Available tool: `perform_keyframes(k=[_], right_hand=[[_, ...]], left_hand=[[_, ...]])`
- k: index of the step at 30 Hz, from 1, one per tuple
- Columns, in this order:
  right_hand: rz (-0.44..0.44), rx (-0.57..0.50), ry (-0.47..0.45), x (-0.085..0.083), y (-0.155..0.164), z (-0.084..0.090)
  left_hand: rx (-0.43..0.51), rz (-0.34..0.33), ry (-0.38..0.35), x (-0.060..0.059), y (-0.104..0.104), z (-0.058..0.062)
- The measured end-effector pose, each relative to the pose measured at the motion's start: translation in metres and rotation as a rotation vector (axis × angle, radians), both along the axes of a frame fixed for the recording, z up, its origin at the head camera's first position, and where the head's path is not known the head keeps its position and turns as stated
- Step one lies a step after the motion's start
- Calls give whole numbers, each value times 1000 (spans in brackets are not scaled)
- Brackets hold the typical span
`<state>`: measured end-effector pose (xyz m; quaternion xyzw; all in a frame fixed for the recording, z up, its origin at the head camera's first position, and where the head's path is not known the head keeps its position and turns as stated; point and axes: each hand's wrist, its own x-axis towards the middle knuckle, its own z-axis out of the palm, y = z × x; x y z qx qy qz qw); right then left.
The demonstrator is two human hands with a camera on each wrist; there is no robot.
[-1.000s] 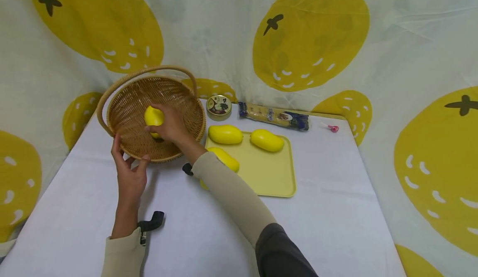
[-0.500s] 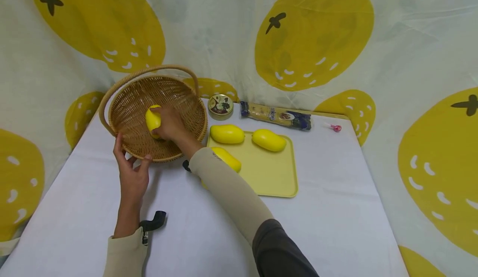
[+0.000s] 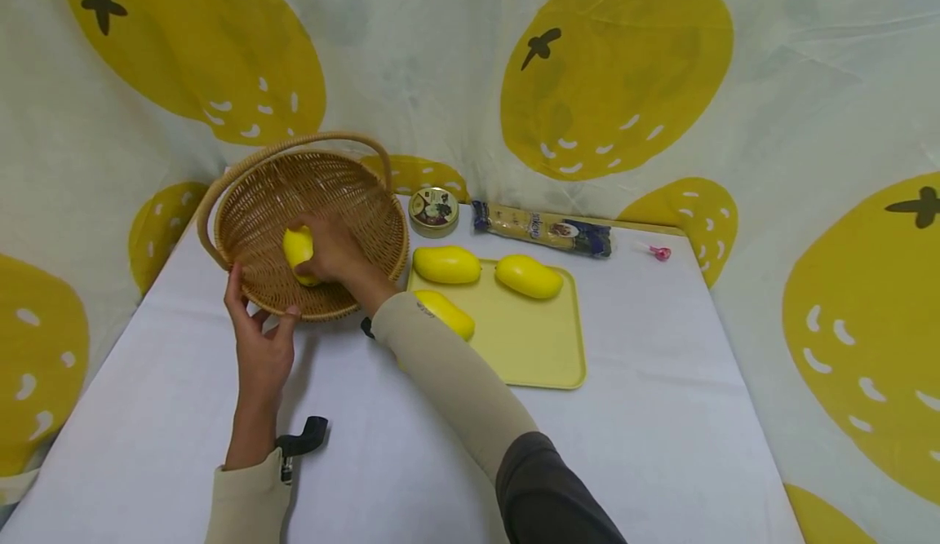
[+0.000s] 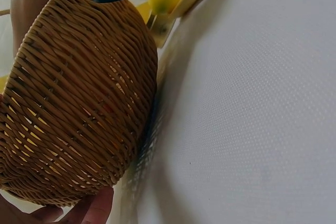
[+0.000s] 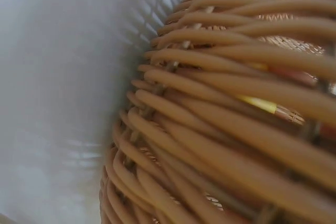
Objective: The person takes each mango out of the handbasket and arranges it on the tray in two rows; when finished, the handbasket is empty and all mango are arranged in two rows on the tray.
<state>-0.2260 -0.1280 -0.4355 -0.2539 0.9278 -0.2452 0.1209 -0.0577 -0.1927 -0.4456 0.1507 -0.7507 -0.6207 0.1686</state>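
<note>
Mango (image 3: 299, 249) sits lower in basket (image 3: 250, 201), right grip (image 3: 330, 252) still clasping it.

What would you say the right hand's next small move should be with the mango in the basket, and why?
Probably let go and draw back toward the tray. The right hand grips a mango that is low in the basket, seemingly on its floor, while the left hand holds the near rim. Three mangoes remain on the tray.
</note>
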Motion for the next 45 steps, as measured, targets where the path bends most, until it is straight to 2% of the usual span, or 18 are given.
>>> perform_keyframes(k=[5, 12, 16, 22, 30, 34, 41, 45], right_hand=[[19, 37, -43, 3, -1, -1], [66, 66, -147, 13, 4, 7], [110, 43, -142, 18, 10, 11], [179, -45, -81, 25, 23, 22], [186, -165, -34, 39, 45, 40], [183, -206, -3, 46, 56, 47], [157, -337, -19, 56, 79, 58], [152, -396, -9, 62, 94, 63]], left_hand=[[14, 2, -9, 1, 0, -2], [28, 10, -15, 0, -2, -8], [23, 8, -11, 0, -2, -6], [25, 7, -10, 0, -2, -3], [19, 19, -20, 0, -2, -2], [15, 23, -19, -2, -5, -8], [14, 27, -19, -8, -15, -29], [0, 20, -22, -8, -15, -29]])
